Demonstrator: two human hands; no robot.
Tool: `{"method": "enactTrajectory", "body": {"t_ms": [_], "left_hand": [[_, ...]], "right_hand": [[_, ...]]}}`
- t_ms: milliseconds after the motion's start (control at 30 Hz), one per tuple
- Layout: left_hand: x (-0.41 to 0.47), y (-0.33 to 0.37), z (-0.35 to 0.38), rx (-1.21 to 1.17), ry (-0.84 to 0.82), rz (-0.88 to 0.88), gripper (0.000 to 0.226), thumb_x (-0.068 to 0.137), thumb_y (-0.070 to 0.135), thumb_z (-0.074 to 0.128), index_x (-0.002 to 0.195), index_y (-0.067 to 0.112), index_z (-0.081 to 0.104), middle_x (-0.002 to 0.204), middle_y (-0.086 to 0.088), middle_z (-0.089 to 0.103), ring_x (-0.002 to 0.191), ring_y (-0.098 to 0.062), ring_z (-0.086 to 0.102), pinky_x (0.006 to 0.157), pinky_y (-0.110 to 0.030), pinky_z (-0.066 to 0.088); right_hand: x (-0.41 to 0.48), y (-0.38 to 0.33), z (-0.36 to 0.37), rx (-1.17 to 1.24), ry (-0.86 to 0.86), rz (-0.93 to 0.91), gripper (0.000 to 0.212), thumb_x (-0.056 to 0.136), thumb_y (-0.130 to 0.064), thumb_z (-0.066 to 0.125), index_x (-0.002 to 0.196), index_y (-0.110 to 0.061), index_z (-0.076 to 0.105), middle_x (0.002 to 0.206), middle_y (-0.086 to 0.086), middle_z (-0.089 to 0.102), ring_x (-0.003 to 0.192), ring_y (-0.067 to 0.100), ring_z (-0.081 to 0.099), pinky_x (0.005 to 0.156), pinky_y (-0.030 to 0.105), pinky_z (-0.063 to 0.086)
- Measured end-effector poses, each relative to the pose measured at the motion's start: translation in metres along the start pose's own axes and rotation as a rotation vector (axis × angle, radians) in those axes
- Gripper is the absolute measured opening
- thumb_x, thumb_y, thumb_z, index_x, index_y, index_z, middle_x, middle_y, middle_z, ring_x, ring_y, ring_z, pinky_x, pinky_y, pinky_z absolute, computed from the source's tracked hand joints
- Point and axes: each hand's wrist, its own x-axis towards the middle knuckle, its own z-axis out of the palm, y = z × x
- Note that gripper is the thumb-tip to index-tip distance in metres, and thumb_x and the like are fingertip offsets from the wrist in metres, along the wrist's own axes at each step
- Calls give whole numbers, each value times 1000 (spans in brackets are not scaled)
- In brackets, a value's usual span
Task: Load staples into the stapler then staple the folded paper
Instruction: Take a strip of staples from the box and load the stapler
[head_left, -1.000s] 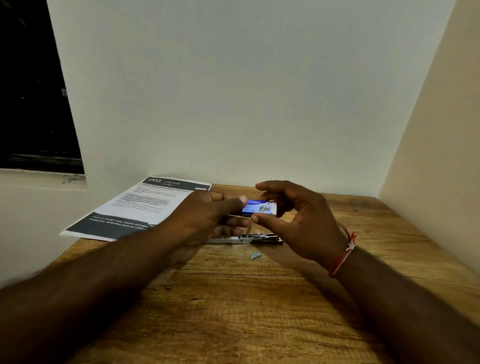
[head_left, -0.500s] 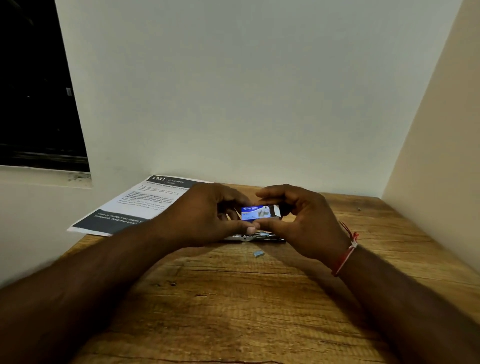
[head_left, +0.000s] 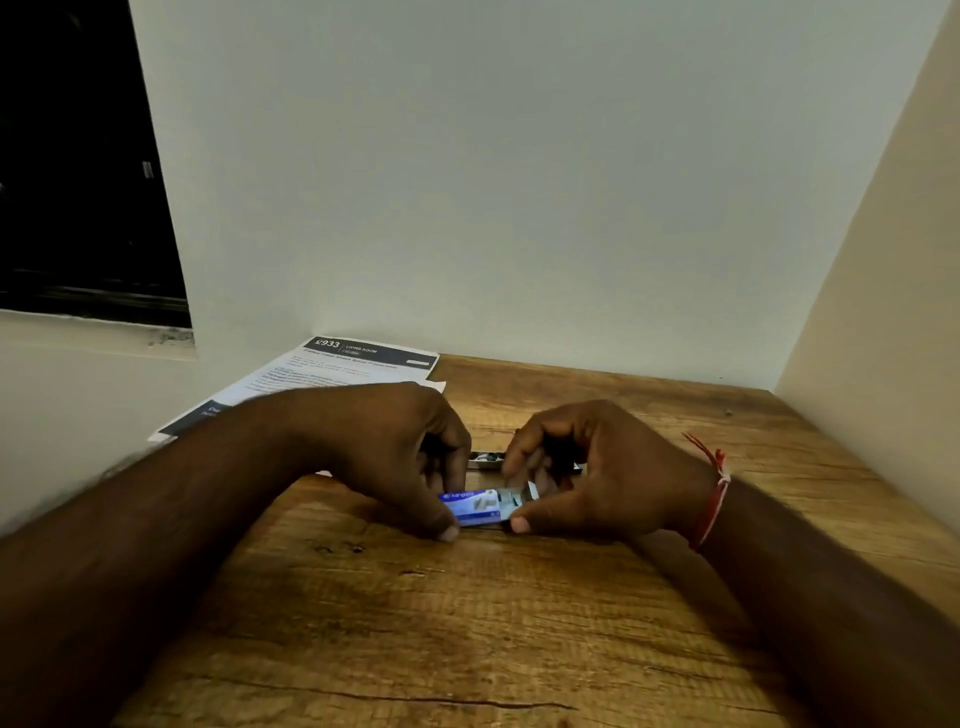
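A small blue staple box is pinched between both hands low over the wooden table. My left hand grips its left end with thumb and fingers. My right hand holds its right end, where a white flap looks open. Behind the hands lies the metal stapler, mostly hidden, only a short stretch showing between them. The printed paper lies flat at the table's back left, partly covered by my left forearm.
A white wall closes the back of the table and a beige wall stands along the right side. A dark window opening sits at upper left. A red thread band circles my right wrist.
Both hands have brought the staple box down and nearer to me, from above the stapler to just over the tabletop. The small loose piece on the table is now hidden.
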Motion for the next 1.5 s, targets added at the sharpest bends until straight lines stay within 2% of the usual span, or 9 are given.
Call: {"method": "enactTrajectory", "body": {"t_ms": [133, 233, 533, 733, 867, 1200, 1333, 1433, 1500], "left_hand": [[-1, 2, -1, 0, -64, -19, 32, 78, 48, 102, 97, 28, 85, 79, 25, 75, 67, 10, 64, 57, -8, 43], [-3, 3, -3, -3, -95, -42, 33, 78, 48, 102, 96, 28, 84, 78, 27, 74, 68, 10, 64, 58, -8, 42], [-4, 7, -5, 1, -124, -51, 33, 79, 47, 101, 96, 26, 83, 73, 29, 73, 68, 10, 65, 57, -9, 42], [-5, 8, -5, -11, -127, -50, 30, 79, 46, 101, 93, 27, 82, 76, 26, 74, 67, 10, 65, 55, -7, 42], [-6, 9, -5, -10, -131, -42, 31, 80, 43, 101, 97, 24, 83, 68, 30, 71, 64, 12, 64, 55, -7, 41], [-11, 12, -7, 24, -121, -43, 32, 78, 47, 102, 95, 30, 81, 86, 20, 79, 67, 11, 65, 58, -9, 43], [-10, 14, -4, -30, 84, 45, 39, 77, 55, 101, 106, 35, 83, 101, 18, 82, 69, 6, 65, 62, -15, 47], [-6, 15, 1, -135, 326, 198, 41, 78, 47, 102, 112, 38, 82, 101, 22, 81, 71, -5, 71, 67, -33, 61], [-4, 14, 3, -163, 416, 293, 38, 80, 38, 103, 113, 36, 84, 96, 27, 79, 75, -8, 76, 75, -42, 68]], "right_hand": [[-1, -4, 2, -60, -91, 31, 33, 74, -29, 103, 100, -27, 83, 90, 0, 79, 78, 19, 75, 75, 48, 64], [-2, -6, 1, -73, -131, 48, 30, 75, -31, 102, 99, -29, 85, 86, -2, 77, 75, 12, 72, 74, 42, 63], [-3, -6, 4, -50, -151, -11, 17, 89, -40, 90, 102, -30, 89, 93, 1, 82, 85, 28, 75, 76, 57, 62], [-2, -8, 6, -128, -165, -35, 7, 92, -30, 88, 99, -28, 88, 94, -4, 82, 80, 19, 75, 71, 49, 63], [-3, -15, 9, -237, -163, -96, 5, 92, -21, 84, 94, -25, 85, 96, -9, 77, 89, 12, 72, 70, 21, 56], [-8, -22, -2, -376, -168, 4, 6, 97, -28, 77, 94, -32, 73, 102, -15, 68, 89, 3, 64, 71, 21, 53], [-8, -13, -7, -237, -110, 14, 9, 100, -21, 74, 97, -28, 76, 95, -8, 75, 81, 8, 68, 76, 39, 61], [-4, -6, -4, -48, -73, 57, 8, 105, -19, 71, 103, -19, 78, 90, -4, 78, 75, 4, 68, 68, 30, 56], [-2, -3, -3, 129, -59, 101, 10, 108, -18, 69, 104, -13, 77, 89, 3, 77, 76, 13, 68, 70, 31, 55]]}}
